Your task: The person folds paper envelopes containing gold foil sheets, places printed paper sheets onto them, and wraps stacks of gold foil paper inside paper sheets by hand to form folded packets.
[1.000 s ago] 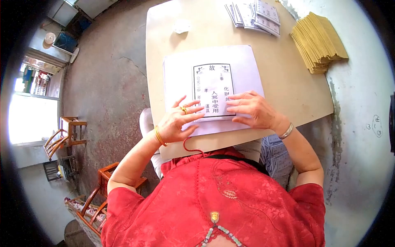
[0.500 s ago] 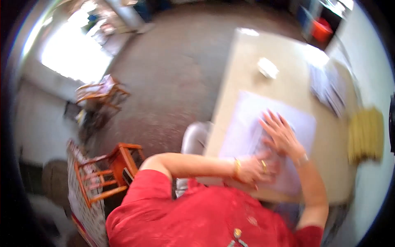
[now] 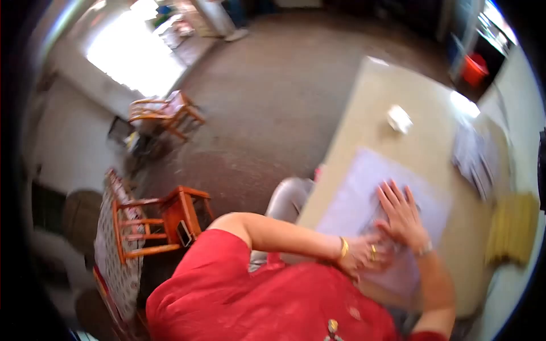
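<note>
A pale, whitish-lavender sheet (image 3: 355, 187) lies flat on the beige table (image 3: 375, 108). My right hand (image 3: 401, 219) rests flat on it, fingers stretched out and pointing toward the far end, with a band at the wrist. My left hand (image 3: 364, 254) lies nearer my body, palm down on the near part of the sheet, its fingers reaching to the right beside my right hand. It wears a gold ring and a gold bangle, and its fingertips are slightly blurred. A greyish patch shows between and partly under the hands; I cannot make out what it is.
A small white item (image 3: 399, 119) sits farther up the table. Grey-white folded pieces (image 3: 475, 156) lie along its right side, near a yellow-green stack (image 3: 512, 230) by the wall. Wooden chairs (image 3: 185, 213) stand at left, and a red bucket (image 3: 474, 69) at the far right.
The whole view has shifted, so the table and hands appear farther right and lower. Both hands stay on the sheet, with the right one still spread flat.
</note>
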Motion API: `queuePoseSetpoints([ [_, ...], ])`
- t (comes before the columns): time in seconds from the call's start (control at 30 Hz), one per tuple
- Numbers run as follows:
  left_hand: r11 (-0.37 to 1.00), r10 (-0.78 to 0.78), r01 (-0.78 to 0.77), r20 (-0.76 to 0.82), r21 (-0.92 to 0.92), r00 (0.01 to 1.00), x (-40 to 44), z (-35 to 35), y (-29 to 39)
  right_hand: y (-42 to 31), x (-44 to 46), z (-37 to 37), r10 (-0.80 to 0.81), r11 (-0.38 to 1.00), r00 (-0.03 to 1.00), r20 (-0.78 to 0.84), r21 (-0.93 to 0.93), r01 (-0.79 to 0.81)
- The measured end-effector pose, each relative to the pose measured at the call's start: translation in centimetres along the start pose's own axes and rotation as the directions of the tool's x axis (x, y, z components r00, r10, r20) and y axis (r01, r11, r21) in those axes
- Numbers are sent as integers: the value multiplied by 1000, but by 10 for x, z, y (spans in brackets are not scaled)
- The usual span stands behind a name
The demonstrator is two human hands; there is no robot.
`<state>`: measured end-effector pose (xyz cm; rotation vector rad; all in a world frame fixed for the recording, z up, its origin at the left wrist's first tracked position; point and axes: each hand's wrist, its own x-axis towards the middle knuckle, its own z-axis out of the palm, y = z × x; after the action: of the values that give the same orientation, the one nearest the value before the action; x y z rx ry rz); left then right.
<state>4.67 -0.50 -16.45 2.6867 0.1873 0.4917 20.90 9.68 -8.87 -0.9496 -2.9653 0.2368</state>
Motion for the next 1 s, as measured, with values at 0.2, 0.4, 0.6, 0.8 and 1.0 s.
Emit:
queuePoseSetpoints([
  [0.2, 987, -94, 60, 237, 146, 967, 1, -42, 14, 0, -4, 12, 5, 1000, 989, -148, -23, -9],
  [0.4, 877, -481, 479, -84, -44, 873, -18, -72, 46, -5, -77, 2, 676, 679, 628, -386, 658, -326],
  [0.6, 848, -529, 496, -249, -185, 812, -31, -60, 43, -44, -115, 21, 798, 94, 581, 157, 921, -378],
  [0.8, 841, -541, 489, -312, -234, 781, -23, -64, 52, -70, -111, 43, 786, 226, 610, -104, 966, -127],
  [1.0, 731, -669, 500, -347, -464, 657, -29, -64, 51, -120, -111, 18, 765, -167, 641, 67, 981, 97],
])
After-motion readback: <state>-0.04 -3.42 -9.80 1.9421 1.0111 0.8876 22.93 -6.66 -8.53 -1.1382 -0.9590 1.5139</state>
